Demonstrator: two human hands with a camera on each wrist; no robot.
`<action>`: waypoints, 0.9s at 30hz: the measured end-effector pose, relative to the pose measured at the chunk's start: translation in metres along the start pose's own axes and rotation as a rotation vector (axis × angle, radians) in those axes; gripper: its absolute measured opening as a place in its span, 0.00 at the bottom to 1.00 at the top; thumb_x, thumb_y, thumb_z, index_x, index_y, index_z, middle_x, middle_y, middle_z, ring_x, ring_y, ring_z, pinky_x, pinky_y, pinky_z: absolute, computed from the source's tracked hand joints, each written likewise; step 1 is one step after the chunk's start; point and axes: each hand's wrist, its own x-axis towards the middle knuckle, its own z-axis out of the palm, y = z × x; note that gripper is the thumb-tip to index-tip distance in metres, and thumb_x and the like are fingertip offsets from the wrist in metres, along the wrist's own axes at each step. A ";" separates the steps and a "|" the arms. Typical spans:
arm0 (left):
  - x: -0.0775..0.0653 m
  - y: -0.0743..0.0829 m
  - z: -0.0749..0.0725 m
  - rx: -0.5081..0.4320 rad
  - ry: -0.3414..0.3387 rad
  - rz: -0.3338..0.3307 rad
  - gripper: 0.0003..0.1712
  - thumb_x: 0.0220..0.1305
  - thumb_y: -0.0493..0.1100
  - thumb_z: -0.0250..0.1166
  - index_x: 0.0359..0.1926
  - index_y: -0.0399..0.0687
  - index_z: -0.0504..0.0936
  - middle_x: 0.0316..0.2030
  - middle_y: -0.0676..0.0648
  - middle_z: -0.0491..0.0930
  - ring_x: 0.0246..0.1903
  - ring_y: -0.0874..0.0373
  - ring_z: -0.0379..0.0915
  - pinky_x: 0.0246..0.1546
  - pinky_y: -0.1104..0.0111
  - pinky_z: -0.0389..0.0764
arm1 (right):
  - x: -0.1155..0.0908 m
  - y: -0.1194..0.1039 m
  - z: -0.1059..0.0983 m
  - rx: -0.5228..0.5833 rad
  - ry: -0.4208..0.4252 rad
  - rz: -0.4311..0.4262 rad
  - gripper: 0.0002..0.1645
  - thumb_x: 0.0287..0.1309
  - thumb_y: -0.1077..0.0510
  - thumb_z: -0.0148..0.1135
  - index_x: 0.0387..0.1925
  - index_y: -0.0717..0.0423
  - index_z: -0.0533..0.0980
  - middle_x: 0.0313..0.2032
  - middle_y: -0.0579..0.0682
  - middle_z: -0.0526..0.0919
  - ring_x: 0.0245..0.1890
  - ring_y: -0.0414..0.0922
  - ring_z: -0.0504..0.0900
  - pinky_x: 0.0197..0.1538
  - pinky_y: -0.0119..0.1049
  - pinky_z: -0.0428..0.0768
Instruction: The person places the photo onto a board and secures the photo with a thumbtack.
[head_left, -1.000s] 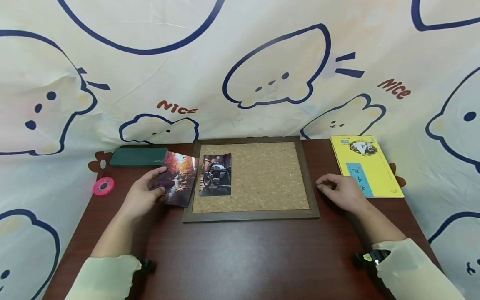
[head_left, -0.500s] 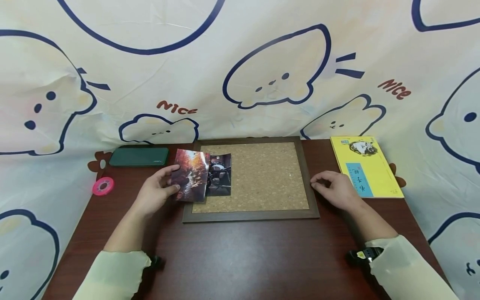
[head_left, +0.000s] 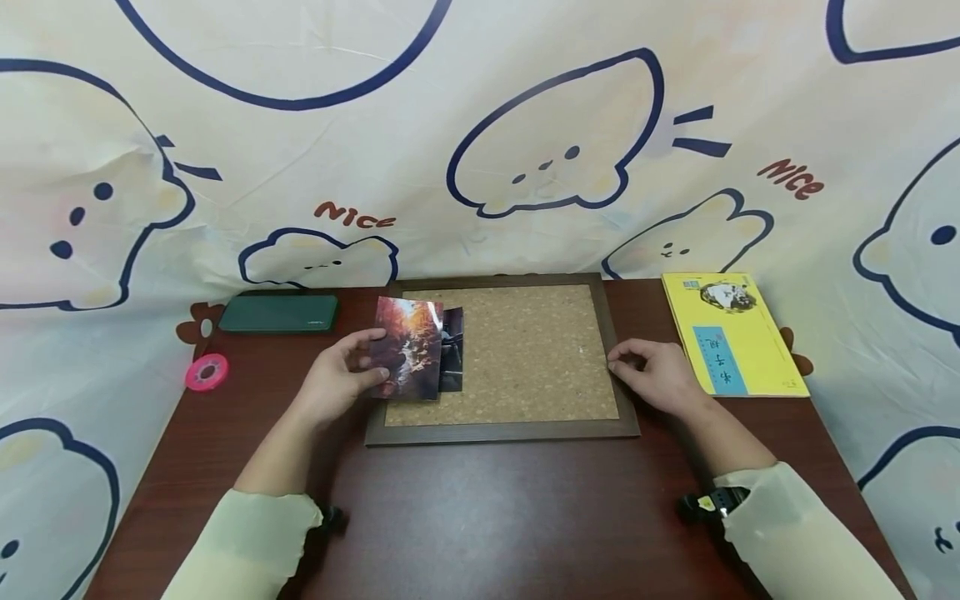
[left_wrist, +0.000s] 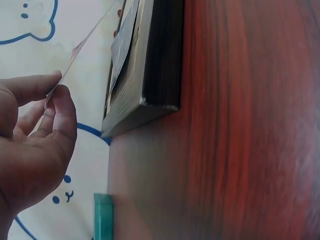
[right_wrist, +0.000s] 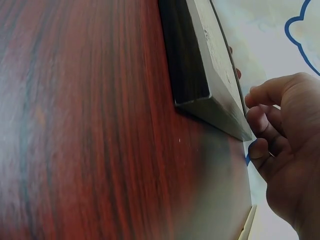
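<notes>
My left hand point(head_left: 343, 375) pinches an autumn-coloured photo point(head_left: 411, 354) by its left edge between thumb and fingers. In the left wrist view the photo point(left_wrist: 75, 57) shows nearly edge-on, tilted and raised off the board. Beneath it lies a motorcycle photo point(head_left: 452, 354), mostly hidden, on the left part of a brown-framed cork board point(head_left: 536, 358). Over at the board's right side is my right hand point(head_left: 660, 375), fingers loosely curled. Its fingertips overlap the frame in the head view, and nothing shows between them in the right wrist view.
A green case point(head_left: 279, 314) lies at the back left, with a pink tape roll point(head_left: 207, 372) near the left edge. On the right is a yellow book point(head_left: 750, 333). A patterned cloth point(head_left: 480, 125) hangs behind the dark wooden table point(head_left: 495, 517).
My left hand has carried the autumn photo rightward from the board's left edge until it covers most of the motorcycle photo. My right hand has moved left to the frame's right side.
</notes>
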 end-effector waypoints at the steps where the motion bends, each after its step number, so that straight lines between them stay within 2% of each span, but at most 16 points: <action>1: 0.001 0.001 0.002 0.002 -0.001 0.005 0.36 0.67 0.35 0.70 0.73 0.56 0.72 0.63 0.40 0.71 0.52 0.44 0.73 0.37 0.67 0.82 | 0.001 -0.001 0.001 0.002 -0.001 -0.001 0.04 0.64 0.60 0.71 0.39 0.48 0.86 0.31 0.43 0.87 0.28 0.43 0.78 0.31 0.35 0.77; 5: 0.005 0.002 0.010 0.033 0.000 0.025 0.35 0.66 0.36 0.72 0.72 0.56 0.73 0.63 0.41 0.70 0.51 0.45 0.73 0.36 0.66 0.80 | 0.004 -0.003 0.002 0.013 -0.002 0.002 0.04 0.64 0.60 0.71 0.39 0.48 0.85 0.29 0.43 0.84 0.29 0.43 0.78 0.32 0.36 0.76; 9: 0.010 0.005 0.019 0.057 -0.004 0.043 0.35 0.66 0.37 0.72 0.71 0.56 0.74 0.66 0.42 0.69 0.54 0.45 0.74 0.40 0.64 0.80 | 0.009 -0.005 0.003 0.010 0.009 -0.006 0.04 0.64 0.60 0.71 0.39 0.48 0.84 0.28 0.44 0.84 0.29 0.44 0.77 0.31 0.36 0.76; 16: 0.017 0.008 0.037 0.032 -0.010 0.066 0.35 0.64 0.34 0.72 0.71 0.52 0.74 0.64 0.40 0.73 0.55 0.45 0.79 0.41 0.66 0.83 | 0.018 -0.012 0.006 0.036 0.017 -0.027 0.04 0.63 0.61 0.71 0.38 0.49 0.84 0.30 0.44 0.85 0.29 0.43 0.78 0.30 0.35 0.76; 20: 0.018 0.011 0.046 0.031 -0.011 0.063 0.35 0.63 0.33 0.73 0.70 0.52 0.75 0.60 0.41 0.74 0.52 0.46 0.79 0.39 0.66 0.83 | 0.021 -0.013 0.009 0.050 0.020 -0.052 0.04 0.63 0.61 0.70 0.38 0.50 0.85 0.30 0.44 0.85 0.29 0.42 0.78 0.31 0.33 0.76; 27: 0.021 0.014 0.059 0.027 -0.018 0.066 0.35 0.62 0.33 0.74 0.69 0.53 0.76 0.60 0.42 0.73 0.46 0.49 0.78 0.35 0.67 0.81 | 0.028 -0.017 0.013 0.043 0.000 -0.050 0.03 0.64 0.61 0.70 0.38 0.51 0.85 0.32 0.45 0.86 0.31 0.42 0.79 0.34 0.36 0.78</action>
